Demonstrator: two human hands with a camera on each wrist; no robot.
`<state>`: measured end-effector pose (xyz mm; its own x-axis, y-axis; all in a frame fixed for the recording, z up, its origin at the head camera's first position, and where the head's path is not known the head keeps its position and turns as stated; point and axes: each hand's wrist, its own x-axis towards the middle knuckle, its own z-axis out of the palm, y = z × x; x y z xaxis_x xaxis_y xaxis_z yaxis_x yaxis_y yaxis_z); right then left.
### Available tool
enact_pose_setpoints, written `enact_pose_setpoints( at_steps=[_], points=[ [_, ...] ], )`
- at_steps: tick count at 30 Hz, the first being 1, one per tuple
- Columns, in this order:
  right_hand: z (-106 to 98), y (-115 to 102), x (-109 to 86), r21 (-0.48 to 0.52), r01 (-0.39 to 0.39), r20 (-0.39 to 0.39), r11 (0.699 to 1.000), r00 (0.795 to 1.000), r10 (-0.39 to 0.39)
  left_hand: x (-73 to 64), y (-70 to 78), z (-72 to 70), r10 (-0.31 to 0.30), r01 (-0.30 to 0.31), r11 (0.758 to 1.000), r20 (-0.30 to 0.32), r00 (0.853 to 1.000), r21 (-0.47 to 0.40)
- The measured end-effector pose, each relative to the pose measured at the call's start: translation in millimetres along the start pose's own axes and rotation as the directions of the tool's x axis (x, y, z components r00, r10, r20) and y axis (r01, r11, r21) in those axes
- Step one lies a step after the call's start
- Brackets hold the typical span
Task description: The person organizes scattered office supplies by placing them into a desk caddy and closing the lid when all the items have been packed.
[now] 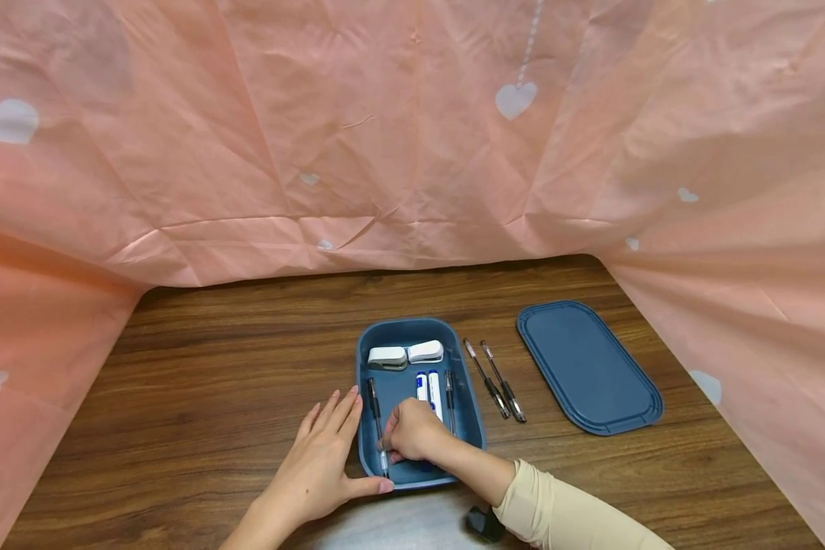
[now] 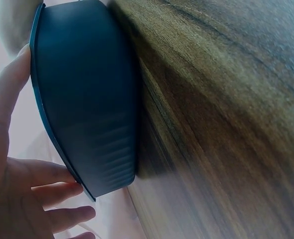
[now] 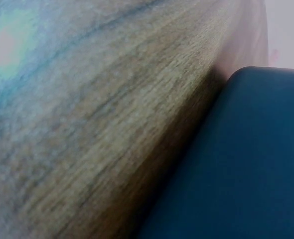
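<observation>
A blue rectangular tray lies on the table, holding two white staplers, two white-and-blue markers and two black gel pens. My left hand spreads along the tray's left side, fingertips at the rim and thumb at the near corner. In the left wrist view, the straight fingers touch the rim of the upright tray wall. My right hand reaches inside and pinches the lower part of the left gel pen, which lies along the left wall. The right wrist view shows only the tray's outer wall and the table.
Two more gel pens lie side by side just right of the tray. Farther right is a flat blue lid. A small dark object sits by the right sleeve. Pink curtain surrounds the wooden table.
</observation>
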<state>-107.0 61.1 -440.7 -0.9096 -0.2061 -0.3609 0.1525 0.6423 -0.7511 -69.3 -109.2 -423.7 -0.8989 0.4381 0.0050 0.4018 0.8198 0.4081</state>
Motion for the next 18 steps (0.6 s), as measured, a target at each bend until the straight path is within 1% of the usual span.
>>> enact_pose_setpoints(
  at_steps=[9, 13, 18],
  points=[
    [0.2, 0.9, 2.3, -0.003, 0.031, -0.026, 1.0, 0.999, -0.031, 0.8, -0.9, 0.3, 0.008, -0.008, 1.0, -0.003, 1.0, 0.014],
    [-0.1, 1.1, 2.9, 0.008, 0.034, -0.025, 0.999, 0.999, -0.033, 0.7, -0.8, 0.2, 0.011, -0.011, 1.0, -0.005, 1.0, 0.018],
    [-0.9, 1.2, 2.3, 0.016, 0.037, -0.018, 0.999, 0.999, -0.037, 0.9, -0.2, -0.2, 0.001, -0.001, 1.0, 0.004, 1.0, 0.003]
  ],
)
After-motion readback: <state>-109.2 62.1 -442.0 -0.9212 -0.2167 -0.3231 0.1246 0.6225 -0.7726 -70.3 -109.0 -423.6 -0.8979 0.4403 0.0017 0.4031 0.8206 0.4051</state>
